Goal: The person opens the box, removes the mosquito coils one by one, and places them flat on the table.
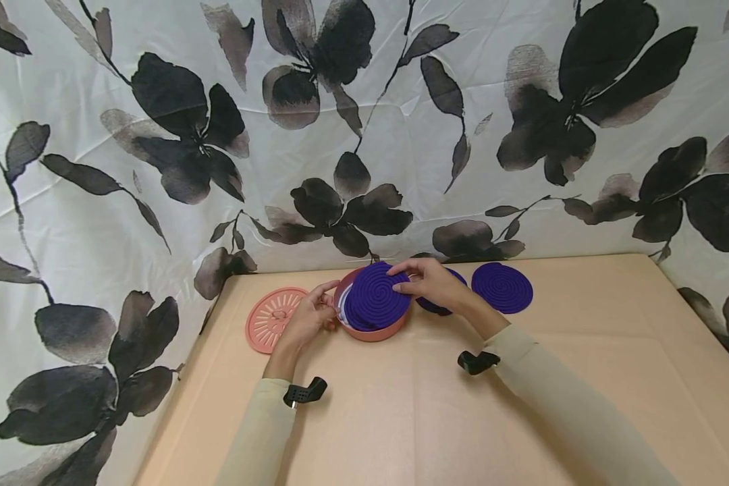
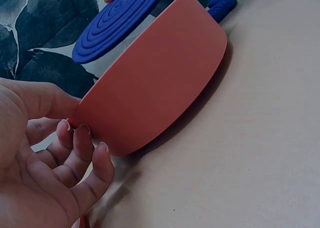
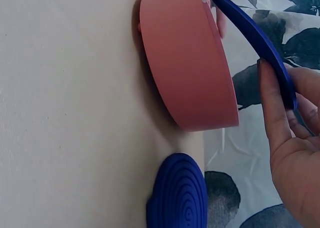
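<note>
My right hand [image 1: 433, 283] pinches a blue-purple spiral coaster [image 1: 376, 290] by its right edge, thumb on one face and fingers on the other. The coaster is tilted over the mouth of a round coral holder [image 2: 155, 78]. In the head view another blue edge shows beneath it inside the holder, with a pale patch at the left. My left hand [image 1: 308, 317] pinches the holder's left rim between thumb and fingers, the other fingers curled loosely. In the right wrist view, a gap shows between the held coaster [image 3: 260, 38] and the holder's near rim.
A coral slotted disc [image 1: 267, 331] lies left of the holder, partly behind my left wrist. Right of it are two more blue spiral coasters, one [image 1: 433, 307] partly behind my right hand, the other [image 1: 501, 288] fully visible. A floral cloth [image 1: 401, 155] hangs behind the table [image 1: 401, 418].
</note>
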